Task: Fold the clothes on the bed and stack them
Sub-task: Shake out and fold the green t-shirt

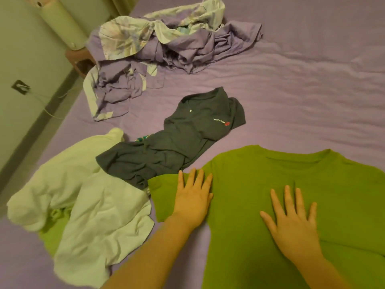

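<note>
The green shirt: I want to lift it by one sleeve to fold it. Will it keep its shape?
Probably not. The green shirt lies flat like thin cloth, so it would likely droop. It looks light and may slide on the purple sheet.

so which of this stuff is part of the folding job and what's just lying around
Part of the job:
green t-shirt, under both hands
dark shirt
white garment

Lying about:
crumpled purple bedding
wooden stool
wall socket
</note>
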`<state>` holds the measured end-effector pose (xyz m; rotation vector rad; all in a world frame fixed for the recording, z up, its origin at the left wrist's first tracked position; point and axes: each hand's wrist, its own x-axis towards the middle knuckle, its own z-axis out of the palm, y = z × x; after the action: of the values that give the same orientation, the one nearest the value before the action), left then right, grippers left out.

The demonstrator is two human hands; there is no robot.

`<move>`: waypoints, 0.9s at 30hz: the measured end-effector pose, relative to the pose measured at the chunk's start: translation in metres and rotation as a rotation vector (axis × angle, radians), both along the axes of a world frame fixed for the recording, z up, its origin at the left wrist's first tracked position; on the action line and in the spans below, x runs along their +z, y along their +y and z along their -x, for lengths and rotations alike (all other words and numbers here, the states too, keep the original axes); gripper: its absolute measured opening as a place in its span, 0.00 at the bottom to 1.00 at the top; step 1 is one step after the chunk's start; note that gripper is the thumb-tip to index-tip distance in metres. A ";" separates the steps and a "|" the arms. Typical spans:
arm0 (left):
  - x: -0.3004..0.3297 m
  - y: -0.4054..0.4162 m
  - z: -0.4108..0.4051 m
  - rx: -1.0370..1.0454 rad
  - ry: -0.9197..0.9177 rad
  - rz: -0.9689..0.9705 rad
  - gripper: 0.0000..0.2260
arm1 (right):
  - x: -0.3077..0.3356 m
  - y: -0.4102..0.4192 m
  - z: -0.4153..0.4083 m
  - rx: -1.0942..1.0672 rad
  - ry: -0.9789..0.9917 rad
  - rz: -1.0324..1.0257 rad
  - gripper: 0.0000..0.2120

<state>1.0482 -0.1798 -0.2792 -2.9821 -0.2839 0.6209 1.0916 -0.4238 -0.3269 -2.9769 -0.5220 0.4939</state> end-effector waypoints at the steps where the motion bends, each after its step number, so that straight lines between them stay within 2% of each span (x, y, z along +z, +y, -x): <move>1: 0.002 0.016 0.000 0.035 -0.035 -0.009 0.22 | 0.002 0.015 0.003 0.043 0.005 -0.014 0.36; 5: 0.007 0.063 0.002 0.036 0.001 -0.083 0.23 | 0.005 0.085 0.017 0.193 0.040 -0.057 0.33; 9: 0.019 0.082 0.008 0.018 0.015 -0.144 0.15 | -0.001 0.132 0.024 0.240 0.087 -0.029 0.33; 11: 0.022 0.094 0.012 -0.003 0.008 -0.151 0.10 | -0.005 0.139 0.022 0.239 0.095 0.009 0.36; 15: 0.028 0.111 0.016 -0.080 -0.037 -0.020 0.11 | -0.005 0.136 0.024 0.243 0.049 0.010 0.35; 18: 0.030 0.116 0.021 -0.025 -0.073 0.053 0.12 | -0.006 0.133 0.035 0.261 0.044 -0.010 0.31; 20: 0.024 0.115 0.023 -0.034 -0.019 -0.011 0.15 | -0.006 0.133 0.038 0.256 0.073 -0.004 0.30; 23: 0.018 0.111 0.023 -0.053 0.013 -0.100 0.11 | -0.008 0.133 0.036 0.282 0.097 0.020 0.32; 25: 0.023 0.108 0.023 0.022 0.005 -0.024 0.10 | -0.004 0.132 0.033 0.294 0.118 0.021 0.35; 27: 0.032 0.108 0.023 0.133 -0.025 0.137 0.07 | 0.007 0.133 0.032 0.296 0.110 -0.033 0.40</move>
<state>1.0252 -0.0713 -0.2468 -3.1234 -0.4626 0.6403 1.0598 -0.2908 -0.3196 -2.8317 -0.9551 0.6601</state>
